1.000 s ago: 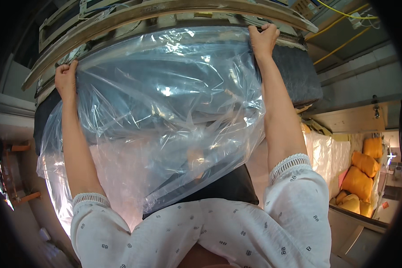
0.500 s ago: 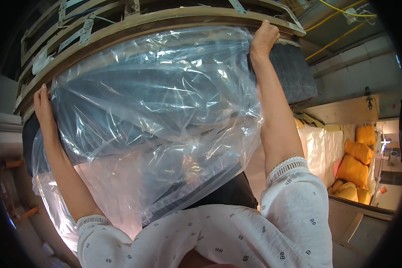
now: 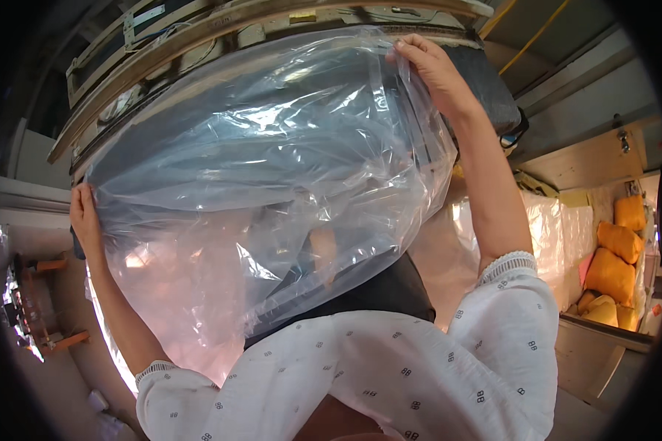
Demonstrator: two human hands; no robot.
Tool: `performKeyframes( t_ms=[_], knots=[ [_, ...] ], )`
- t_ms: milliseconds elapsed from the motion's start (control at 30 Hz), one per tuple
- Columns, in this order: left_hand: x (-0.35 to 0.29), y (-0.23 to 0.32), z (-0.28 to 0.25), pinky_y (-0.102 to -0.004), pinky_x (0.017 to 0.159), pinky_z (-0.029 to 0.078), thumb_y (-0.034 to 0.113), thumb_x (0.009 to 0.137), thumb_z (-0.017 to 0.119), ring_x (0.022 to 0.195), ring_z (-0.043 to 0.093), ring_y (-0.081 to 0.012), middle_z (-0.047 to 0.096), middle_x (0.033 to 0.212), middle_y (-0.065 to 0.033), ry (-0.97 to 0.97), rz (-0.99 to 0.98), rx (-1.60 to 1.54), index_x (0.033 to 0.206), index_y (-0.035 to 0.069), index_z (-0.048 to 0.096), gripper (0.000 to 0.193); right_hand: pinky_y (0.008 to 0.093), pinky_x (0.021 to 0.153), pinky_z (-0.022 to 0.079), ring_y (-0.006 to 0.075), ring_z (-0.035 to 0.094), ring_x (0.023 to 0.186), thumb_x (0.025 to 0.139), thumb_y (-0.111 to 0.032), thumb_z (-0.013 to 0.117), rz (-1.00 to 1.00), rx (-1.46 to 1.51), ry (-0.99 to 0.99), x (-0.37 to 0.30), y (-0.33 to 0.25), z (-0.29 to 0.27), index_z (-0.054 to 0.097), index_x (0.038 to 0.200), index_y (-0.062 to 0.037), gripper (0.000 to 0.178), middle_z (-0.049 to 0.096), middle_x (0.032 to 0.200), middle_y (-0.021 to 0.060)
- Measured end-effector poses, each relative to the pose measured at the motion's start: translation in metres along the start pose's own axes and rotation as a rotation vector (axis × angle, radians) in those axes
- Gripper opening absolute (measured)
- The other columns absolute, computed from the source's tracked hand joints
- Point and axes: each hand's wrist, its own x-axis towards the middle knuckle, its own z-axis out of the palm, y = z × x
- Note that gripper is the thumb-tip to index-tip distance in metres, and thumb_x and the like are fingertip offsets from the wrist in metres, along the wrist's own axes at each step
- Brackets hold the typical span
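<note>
My left fingers (image 3: 87, 195) and right fingers (image 3: 418, 48) pinch the clear plastic sheet (image 3: 272, 184). It covers most of the dark block (image 3: 488, 84); the right end lies bare, wrinkles not yet smoothed.

Worktop: pale pinkish surface (image 3: 443, 278), seen bare between sheet and sleeve at right, and through film elsewhere.
Dark covered block: broad, blackish body (image 3: 485, 87) along the far side of the worktop; its right end is uncovered.
Clear plastic sheet: wrinkled, glossy film (image 3: 272, 147) draped across the block and over the pale surface nearer the wearer.
Black cloth: dark piece (image 3: 368, 295) at the near edge, partly overlapped by the sheet.
Right-hand stretch: shiny whitish covering (image 3: 548, 228); whether its support joins the worktop cannot be told.
</note>
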Motion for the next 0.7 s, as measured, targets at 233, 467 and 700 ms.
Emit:
performKeyframes(
  t_ms=[233, 467, 700],
  knots=[
    [-0.015, 0.081, 0.008, -0.0294, 0.078, 0.042, 0.014, 0.085, 0.055, 0.09, 0.054, -0.0185, 0.056, 0.099, -0.0058, 0.145, 0.46, 0.66, 0.1, 0.003, 0.058, 0.019, 0.0186, 0.062, 0.034, 0.0036, 0.041, 0.066, 0.084, -0.024, 0.056, -0.069, -0.122, -0.162, -0.074, -0.062, 0.031, 0.059, 0.093, -0.0074, 0.019, 0.05, 0.076, -0.0055],
    [-0.067, 0.342, 0.125, -0.0196, 0.068, 0.04, 0.009, 0.071, 0.071, 0.086, 0.053, -0.0078, 0.057, 0.104, -0.0018, -0.361, 0.756, -0.309, 0.1, 0.007, 0.064, 0.031, 0.0155, 0.055, 0.031, 0.001, 0.039, 0.06, 0.083, -0.022, 0.056, -0.043, -0.022, -0.2, -0.128, -0.078, 0.034, 0.063, 0.087, -0.0055, 0.018, 0.049, 0.067, -0.007],
    [-0.094, 0.386, 0.145, -0.0216, 0.053, 0.04, -0.002, 0.078, 0.061, 0.065, 0.052, -0.01, 0.055, 0.077, -0.0056, -0.496, 0.498, -0.53, 0.083, -0.003, 0.06, 0.006, 0.0183, 0.051, 0.039, 0.0031, 0.047, 0.057, 0.088, -0.016, 0.053, -0.073, 0.185, -0.189, -0.162, -0.064, 0.051, 0.059, 0.096, -0.0032, 0.017, 0.052, 0.068, -0.0025]
  ],
)
